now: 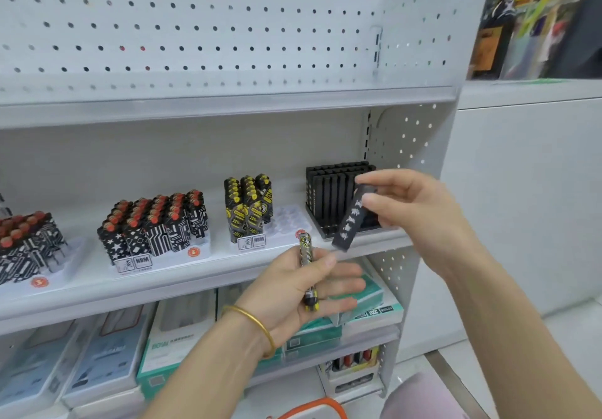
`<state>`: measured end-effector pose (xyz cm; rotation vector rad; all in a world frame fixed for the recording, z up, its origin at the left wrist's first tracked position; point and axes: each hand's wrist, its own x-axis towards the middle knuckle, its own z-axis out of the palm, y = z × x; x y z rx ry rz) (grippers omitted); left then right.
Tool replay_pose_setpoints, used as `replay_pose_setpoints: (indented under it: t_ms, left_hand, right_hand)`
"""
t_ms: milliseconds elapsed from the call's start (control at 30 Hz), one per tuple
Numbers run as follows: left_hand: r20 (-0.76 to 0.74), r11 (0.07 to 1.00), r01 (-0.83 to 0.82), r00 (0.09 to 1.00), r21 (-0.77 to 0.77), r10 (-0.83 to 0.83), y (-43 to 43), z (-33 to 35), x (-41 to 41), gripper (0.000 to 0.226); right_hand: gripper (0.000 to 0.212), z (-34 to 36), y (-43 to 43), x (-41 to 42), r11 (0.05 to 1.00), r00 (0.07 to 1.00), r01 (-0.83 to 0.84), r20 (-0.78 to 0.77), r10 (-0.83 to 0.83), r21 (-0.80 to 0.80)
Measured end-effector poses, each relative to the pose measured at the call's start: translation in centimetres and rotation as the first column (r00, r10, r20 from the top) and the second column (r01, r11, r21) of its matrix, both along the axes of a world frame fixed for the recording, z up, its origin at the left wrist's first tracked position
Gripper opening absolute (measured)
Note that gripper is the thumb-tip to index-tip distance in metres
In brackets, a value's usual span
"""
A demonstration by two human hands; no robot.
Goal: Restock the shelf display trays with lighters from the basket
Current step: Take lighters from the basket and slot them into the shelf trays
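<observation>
Slotting is in hand: a black lighter (350, 220) is pinched, tilted, by the right grip (413, 203) before the black tray (325, 190); a yellow lighter (305, 249) is clasped in the left grip (286, 288). Next, righting over a free slot is likely needed.

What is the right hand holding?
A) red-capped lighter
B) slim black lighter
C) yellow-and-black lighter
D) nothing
B: the right hand pinches a slim black lighter by the black tray; the yellow-and-black lighter sits in the left hand.
</observation>
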<state>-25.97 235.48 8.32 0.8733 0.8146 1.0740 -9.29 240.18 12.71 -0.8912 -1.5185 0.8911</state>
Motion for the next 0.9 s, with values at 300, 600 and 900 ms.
replay_pose_setpoints:
  t_ms: [300, 600, 900]
  left_hand:
    - [-0.117, 1.000, -0.002, 0.993, 0.017, 0.004, 1.3, -0.8, 1.5, 0.007]
    - [-0.061, 1.000, -0.015, 0.998, 0.000, 0.015, 1.6, -0.8, 1.6, 0.013]
    - [-0.039, 1.000, -0.020, 0.999, -0.014, 0.019, 1.4, -0.7, 1.4, 0.014]
  right_hand:
    - [0.024, -1.2, 5.8, 0.7, 0.786, 0.776, 0.437, 0.257, -0.575, 0.438]
    - [0.034, -2.3, 7.5, 0.3, 0.830, 0.758, 0.437, 0.355, -0.547, 0.347]
    - [0.041, -3.0, 8.1, 0.1, 0.849, 0.752, 0.399, 0.406, -0.519, 0.347]
